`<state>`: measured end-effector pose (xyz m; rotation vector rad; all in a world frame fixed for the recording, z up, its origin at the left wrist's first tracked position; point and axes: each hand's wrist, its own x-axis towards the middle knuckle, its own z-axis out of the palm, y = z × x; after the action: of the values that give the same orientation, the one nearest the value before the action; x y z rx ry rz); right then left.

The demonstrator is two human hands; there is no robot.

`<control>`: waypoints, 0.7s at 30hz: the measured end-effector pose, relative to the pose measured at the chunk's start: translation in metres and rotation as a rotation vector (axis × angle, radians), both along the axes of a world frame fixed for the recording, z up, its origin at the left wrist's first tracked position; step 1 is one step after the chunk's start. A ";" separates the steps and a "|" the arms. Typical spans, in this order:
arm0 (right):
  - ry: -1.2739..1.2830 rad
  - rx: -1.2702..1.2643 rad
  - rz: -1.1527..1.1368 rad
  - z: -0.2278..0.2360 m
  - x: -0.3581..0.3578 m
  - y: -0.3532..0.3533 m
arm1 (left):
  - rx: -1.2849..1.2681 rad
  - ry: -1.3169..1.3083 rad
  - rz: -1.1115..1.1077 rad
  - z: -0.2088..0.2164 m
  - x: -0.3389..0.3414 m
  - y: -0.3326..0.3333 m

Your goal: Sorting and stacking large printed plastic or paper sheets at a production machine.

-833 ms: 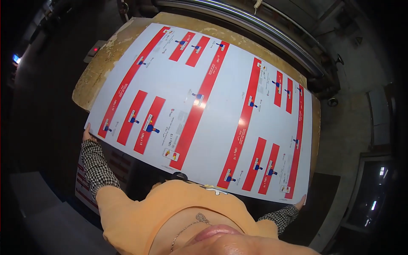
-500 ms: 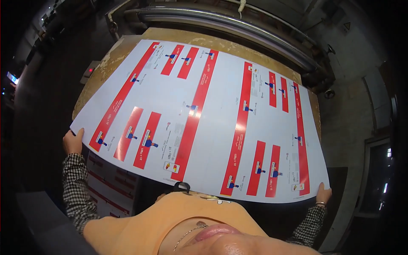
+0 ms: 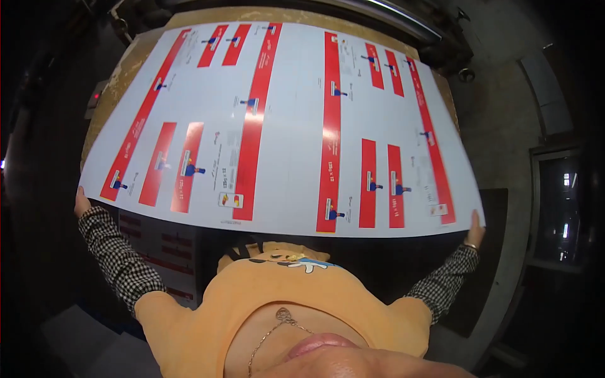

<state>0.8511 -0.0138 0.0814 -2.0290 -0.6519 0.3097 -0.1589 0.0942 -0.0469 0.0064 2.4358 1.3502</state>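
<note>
**A wide printed sheet point(image 3: 290, 138) depends on two corner grips**

From where I stand, the worn table point(image 3: 252, 15) lies beneath most of the sheet, whose near part reaches over the table's near edge toward the person. The left hand point(image 3: 82, 203) is closed on one near corner and the right hand point(image 3: 475, 230) on the other, well apart, out past the table's two sides; the fingers underneath are hidden from me.

What worries me is the long unsupported span. If one hand pulls harder or lifts higher, the sheet could skew on the table, and a tight pinch might crease a corner. Should a corner slip, that side would probably droop off the near edge, toward the printed sheets point(image 3: 169, 246) lower down on the table's near side. Were the sheet pushed too far, its leading edge might meet the metal roller point(image 3: 403, 14) beyond the table's far edge.

Compared with half a second ago, the near edge looks more level between the hands, and a dark gap now separates it from the orange shirt point(image 3: 302, 293). Less of the roller shows past the table, as the view has shifted.
</note>
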 end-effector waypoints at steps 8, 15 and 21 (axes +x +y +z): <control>0.374 0.023 -0.118 -0.080 0.019 0.014 | 0.023 -0.067 -0.093 -0.070 -0.142 -0.109; 0.437 -0.016 -0.530 -0.158 0.072 -0.013 | -0.824 0.270 -0.312 -0.070 -0.160 -0.119; 0.138 -0.156 -0.983 -0.132 0.037 0.033 | 0.087 -0.329 0.188 -0.001 0.037 -0.099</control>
<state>0.8877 0.0190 -0.0505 -2.1938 0.4939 -0.0941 -0.1217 -0.0044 -0.0481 -0.3996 2.1432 1.4071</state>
